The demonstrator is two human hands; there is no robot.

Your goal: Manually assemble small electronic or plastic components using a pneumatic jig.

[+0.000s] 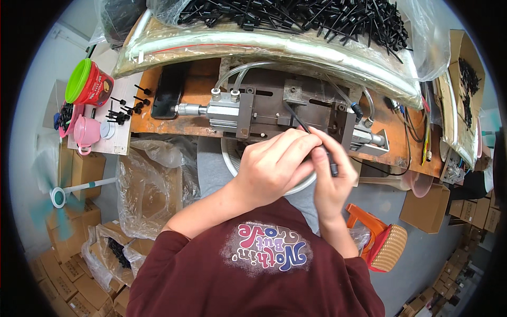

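Observation:
A thin black plastic rod (297,117) slants between my two hands, its upper end at the middle of a metal fixture (264,124). A thicker black cylindrical end (333,168) shows below my right fingers. My left hand (274,165) is closed, its fingertips pressed round the rod beside my right hand. My right hand (336,177) pinches the rod from the other side and is slightly blurred. The fixture has a silver pneumatic cylinder (222,114) at its left and another cylinder (367,136) at its right, with clear hoses on top.
Many black stemmed parts (296,16) heap on a plastic-lined tray above the bench. A phone (168,94), loose black parts (120,113), a red tub (97,84) and a pink cup (86,131) lie left. Below are a white round rim (230,158), an orange-framed chair (388,245) and cardboard boxes (87,169).

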